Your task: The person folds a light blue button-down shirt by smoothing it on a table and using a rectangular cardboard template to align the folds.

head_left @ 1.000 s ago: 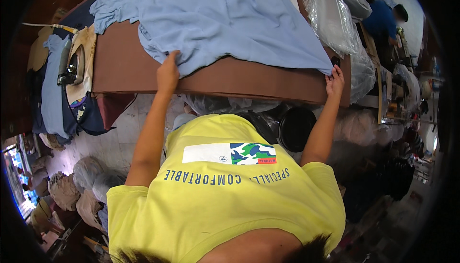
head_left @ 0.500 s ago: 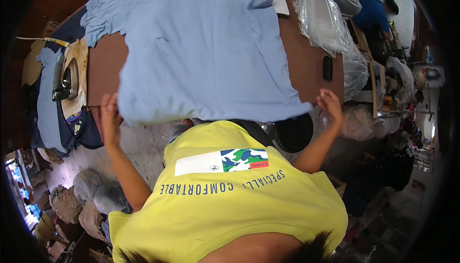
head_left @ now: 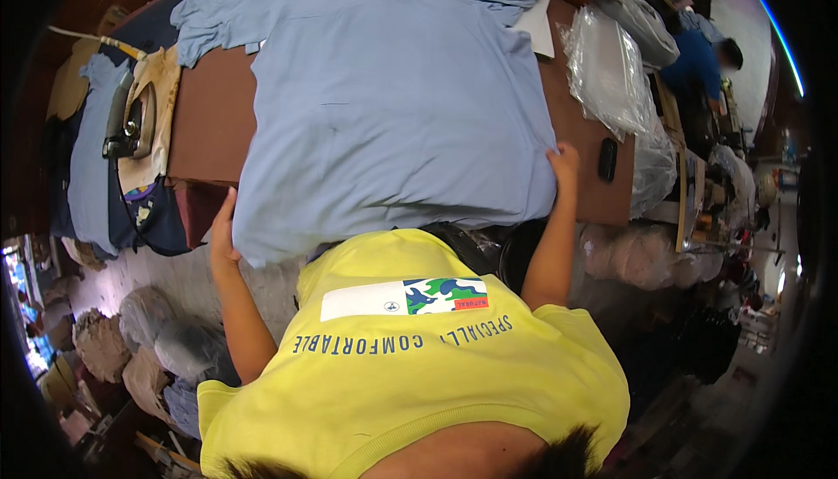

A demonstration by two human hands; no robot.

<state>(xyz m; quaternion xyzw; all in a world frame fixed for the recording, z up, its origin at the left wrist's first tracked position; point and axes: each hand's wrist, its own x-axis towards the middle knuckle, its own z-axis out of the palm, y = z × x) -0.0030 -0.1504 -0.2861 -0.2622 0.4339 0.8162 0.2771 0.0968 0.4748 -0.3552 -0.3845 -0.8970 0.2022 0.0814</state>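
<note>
- i view a light blue garment (head_left: 401, 112) spread across a brown table (head_left: 209, 121), its near end reaching past the front edge.
- left hand (head_left: 223, 230): fingers straight and open, beside the garment's left edge.
- right hand (head_left: 566, 172): fingers bent at the opposite edge; i cannot tell whether they grip.
- an iron (head_left: 148, 121) rests left; clear plastic bags (head_left: 602, 64) lie right.

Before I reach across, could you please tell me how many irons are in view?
1. The iron is on the tan cloth, left of the light blue garment spread on the brown table. Others could be hidden in the clutter.
</note>
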